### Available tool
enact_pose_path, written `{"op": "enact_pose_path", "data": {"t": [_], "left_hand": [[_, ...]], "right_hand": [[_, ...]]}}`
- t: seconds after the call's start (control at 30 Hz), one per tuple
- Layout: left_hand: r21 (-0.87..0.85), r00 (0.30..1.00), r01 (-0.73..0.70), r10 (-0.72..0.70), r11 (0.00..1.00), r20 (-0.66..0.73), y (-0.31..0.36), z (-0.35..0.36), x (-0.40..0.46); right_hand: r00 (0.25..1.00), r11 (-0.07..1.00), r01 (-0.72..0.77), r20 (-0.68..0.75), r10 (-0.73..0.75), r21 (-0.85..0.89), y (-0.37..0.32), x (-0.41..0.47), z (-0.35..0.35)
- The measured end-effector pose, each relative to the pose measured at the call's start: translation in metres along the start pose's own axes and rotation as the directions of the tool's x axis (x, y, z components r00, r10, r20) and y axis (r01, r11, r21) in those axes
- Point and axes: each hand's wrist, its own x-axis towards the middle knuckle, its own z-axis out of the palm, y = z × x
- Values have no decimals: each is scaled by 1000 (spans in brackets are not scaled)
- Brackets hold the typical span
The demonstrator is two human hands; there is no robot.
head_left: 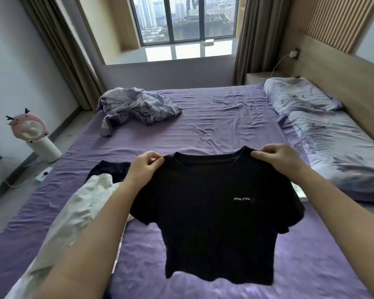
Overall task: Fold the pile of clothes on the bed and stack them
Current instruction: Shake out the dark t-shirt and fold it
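Both hands hold up a black T-shirt (212, 212) by its shoulders. The left hand (145, 167) pinches the left shoulder seam between thumb and curled fingers; the right hand (279, 158) pinches the other shoulder the same way. The shirt hangs spread open above the bed (225, 117), its round neckline between the hands and small white lettering on its chest. Under the left forearm, a cream-white garment (73, 212) lies crumpled on the purple sheet, with a dark garment (110, 171) just beyond it. Farther off, near the bed's far left corner, lies a rumpled grey-lilac printed cloth (136, 106). Printed pillows (324, 130) line the right side by the wooden headboard. A pink fan (28, 130) stands on the floor at left.
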Motion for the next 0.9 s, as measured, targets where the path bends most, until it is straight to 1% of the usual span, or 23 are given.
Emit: {"op": "enact_pose_path", "data": {"t": [0.1, 0.17, 0.23, 0.3, 0.33, 0.4, 0.5, 0.57, 0.63, 0.7, 0.77, 0.83, 0.9], "left_hand": [[113, 983, 97, -113, 989, 147, -44, 38, 15], [177, 953, 151, -191, 973, 235, -78, 68, 20], [216, 905, 192, -258, 957, 340, -109, 99, 24], [264, 836, 215, -317, 940, 448, -135, 129, 27], [296, 804, 218, -343, 930, 485, -146, 143, 29], [361, 761, 241, -406, 901, 505, -165, 169, 33], [387, 732, 312, -479, 868, 484, -185, 203, 42], [378, 758, 346, -493, 859, 426, -194, 220, 52], [310, 822, 366, -461, 878, 335, -203, 233, 64], [284, 876, 327, -402, 901, 267, -210, 240, 81], [313, 917, 262, -337, 913, 215, -218, 244, 104], [328, 938, 240, -305, 914, 165, -226, 248, 126], [372, 941, 260, -321, 891, 111, -229, 256, 144]], "right_hand": [[990, 988, -125, 61, 131, -85, 40, 18, 32], [960, 962, -235, 121, 252, -136, 75, 26, 56], [906, 915, -344, 182, 383, -213, 113, 31, 78], [847, 852, -422, 199, 493, -311, 147, 31, 99], [824, 820, -457, 182, 536, -345, 162, 31, 108], [793, 769, -532, 109, 599, -355, 184, 29, 126], [771, 734, -595, 26, 637, -326, 211, 32, 148], [783, 737, -590, -10, 622, -331, 225, 40, 159], [826, 767, -544, -53, 562, -340, 234, 53, 164], [881, 794, -458, -88, 464, -399, 240, 73, 164], [921, 812, -378, -92, 379, -444, 246, 99, 163], [938, 841, -342, -102, 331, -420, 254, 126, 164], [941, 879, -339, -112, 320, -335, 265, 153, 169]]}}
